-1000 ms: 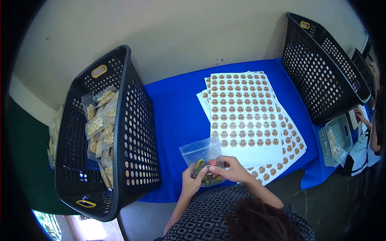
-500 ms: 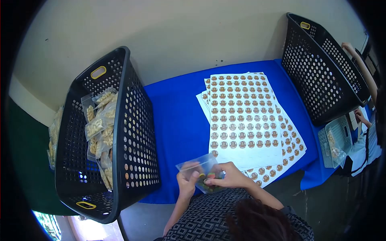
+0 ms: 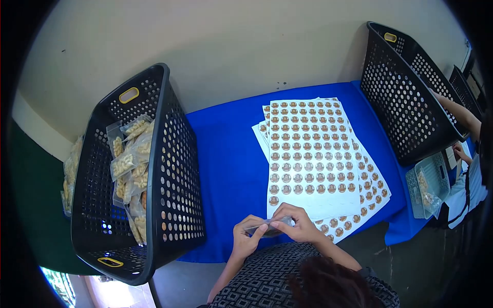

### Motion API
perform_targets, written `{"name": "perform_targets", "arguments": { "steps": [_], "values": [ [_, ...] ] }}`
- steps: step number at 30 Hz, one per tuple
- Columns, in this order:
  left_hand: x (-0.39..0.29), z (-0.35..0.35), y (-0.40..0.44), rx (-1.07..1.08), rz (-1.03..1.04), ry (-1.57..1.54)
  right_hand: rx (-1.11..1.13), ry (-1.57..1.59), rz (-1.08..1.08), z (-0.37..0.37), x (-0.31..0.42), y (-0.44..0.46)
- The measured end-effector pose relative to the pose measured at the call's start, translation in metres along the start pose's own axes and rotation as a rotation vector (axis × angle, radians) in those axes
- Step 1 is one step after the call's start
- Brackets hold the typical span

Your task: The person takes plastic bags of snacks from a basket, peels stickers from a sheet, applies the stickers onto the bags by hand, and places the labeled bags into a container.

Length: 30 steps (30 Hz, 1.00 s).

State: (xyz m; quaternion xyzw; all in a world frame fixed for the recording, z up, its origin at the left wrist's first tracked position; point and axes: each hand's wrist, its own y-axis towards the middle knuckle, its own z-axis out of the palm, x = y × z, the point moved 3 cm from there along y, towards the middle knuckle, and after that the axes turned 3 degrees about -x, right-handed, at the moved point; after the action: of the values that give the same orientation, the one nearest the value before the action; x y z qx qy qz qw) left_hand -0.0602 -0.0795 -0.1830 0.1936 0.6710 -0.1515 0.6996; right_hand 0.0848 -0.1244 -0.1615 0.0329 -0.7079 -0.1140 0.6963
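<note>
A clear plastic bag is held between my two hands in front of my body, at the near edge of the table. My left hand pinches its left end, the thumb on the near face. At the other end my right hand grips the bag, thumb toward me and fingers curled behind it. The bag is tipped so its contents are mostly hidden. Just beyond my hands lies a sheet of round brown stickers on top of other such sheets.
A black perforated basket with several bags of pale snacks stands at left. Another black basket is at the right, where a person's arm reaches in. A grey-green tray holds bagged items. Blue cloth covers the table.
Both hands have turned the bag from a flatter, face-up pose to an edge-on one, hiding the colourful contents. At right, the other person's arm has moved lower into the basket.
</note>
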Motion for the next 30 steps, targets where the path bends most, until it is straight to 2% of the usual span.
{"name": "perform_targets", "arguments": {
  "steps": [1, 3, 4, 5, 6, 8, 10, 12, 14, 15, 16, 17, 19, 20, 21, 22, 24, 26, 28, 29, 30],
  "values": [
    [0.003, 0.001, 0.000, 0.001, 0.003, 0.000, -0.009, 0.016, 0.016, 0.001, -0.002, 0.000],
    [0.006, -0.001, 0.000, -0.136, 0.058, -0.085, -0.021, 0.030, 0.028, 0.002, -0.007, -0.001],
    [0.005, -0.001, 0.002, -0.135, 0.062, -0.085, -0.050, 0.117, 0.112, 0.003, -0.012, -0.003],
    [0.005, -0.001, 0.004, -0.179, -0.015, -0.080, -0.077, 0.204, 0.197, 0.004, -0.018, -0.004],
    [0.007, -0.003, 0.005, -0.226, -0.093, -0.076, -0.073, 0.202, 0.194, 0.004, -0.023, -0.006],
    [0.014, -0.002, 0.012, -0.244, -0.056, -0.078, -0.113, 0.323, 0.241, 0.003, -0.033, -0.006],
    [0.018, 0.000, 0.020, -0.280, -0.112, -0.249, -0.160, 0.308, 0.263, -0.001, -0.039, -0.004],
    [0.029, 0.001, 0.020, -0.219, -0.106, -0.206, -0.210, 0.292, 0.283, -0.002, -0.044, -0.003],
    [0.021, 0.011, 0.020, -0.386, -0.057, -0.290, -0.301, 0.438, 0.387, -0.001, -0.050, -0.006],
    [0.023, 0.010, 0.016, -0.393, -0.036, -0.148, -0.297, 0.435, 0.381, 0.000, -0.049, -0.005],
    [0.023, 0.008, 0.014, -0.395, -0.027, -0.152, -0.379, 0.412, 0.371, -0.003, -0.049, -0.005],
    [0.020, 0.010, 0.012, -0.272, 0.026, -0.055, -0.461, 0.391, 0.364, -0.005, -0.048, -0.005],
    [0.019, 0.016, 0.010, -0.024, 0.138, 0.136, -0.483, 0.451, 0.338, -0.003, -0.046, -0.004],
    [0.017, 0.018, 0.008, -0.029, 0.135, 0.133, -0.508, 0.515, 0.315, -0.001, -0.045, -0.006],
    [0.013, 0.023, 0.007, 0.032, 0.168, 0.193, -0.412, 0.529, 0.354, 0.003, -0.043, -0.006],
    [0.009, 0.029, 0.007, 0.092, 0.201, 0.253, -0.408, 0.527, 0.358, 0.007, -0.043, -0.009],
    [0.005, 0.030, 0.007, 0.047, 0.245, 0.287, -0.175, 0.554, 0.164, 0.024, -0.038, -0.013],
    [0.011, 0.022, 0.009, -0.055, 0.069, 0.082, -0.122, 0.494, 0.095, 0.024, -0.033, -0.013],
    [0.011, 0.016, 0.008, -0.092, 0.008, 0.013, -0.042, 0.022, -0.002, 0.020, -0.024, -0.013],
    [0.012, 0.013, 0.008, -0.128, -0.056, -0.058, -0.188, -0.072, -0.013, 0.020, -0.033, -0.015],
    [0.013, 0.011, 0.007, -0.162, -0.119, -0.128, -0.192, -0.069, -0.015, 0.021, -0.031, -0.014]
  ]
}}
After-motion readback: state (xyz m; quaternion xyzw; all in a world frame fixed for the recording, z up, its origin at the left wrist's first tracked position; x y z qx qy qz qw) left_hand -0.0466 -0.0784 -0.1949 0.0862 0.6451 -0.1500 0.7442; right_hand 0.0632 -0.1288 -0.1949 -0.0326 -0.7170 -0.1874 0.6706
